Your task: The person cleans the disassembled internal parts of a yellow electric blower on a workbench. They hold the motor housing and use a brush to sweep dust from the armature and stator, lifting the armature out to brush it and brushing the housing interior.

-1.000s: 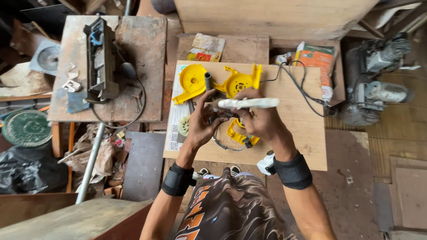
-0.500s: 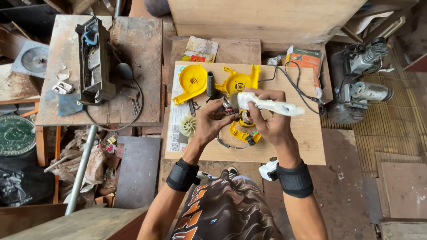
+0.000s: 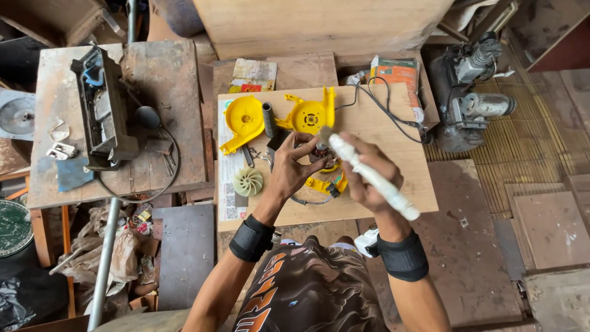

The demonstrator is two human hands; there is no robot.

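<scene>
Right hand [image 3: 369, 178] wrapped around white-handled brush [image 3: 372, 178], bristle end touching small motor part [image 3: 321, 154]. Left hand [image 3: 292, 166] pinches same motor part, over middle of wooden surface [image 3: 399, 166]. Two yellow housing halves [image 3: 279, 117] just beyond motor part; pale fan wheel [image 3: 248, 182] left of it; yellow piece [image 3: 326, 184] beneath hands

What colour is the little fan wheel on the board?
Pale cream fan wheel, seen in the head view.

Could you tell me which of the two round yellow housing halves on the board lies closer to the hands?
The right-hand half, just above the left hand and standing partly on edge. The other yellow half lies flat farther left, beyond the dark tube.
</scene>
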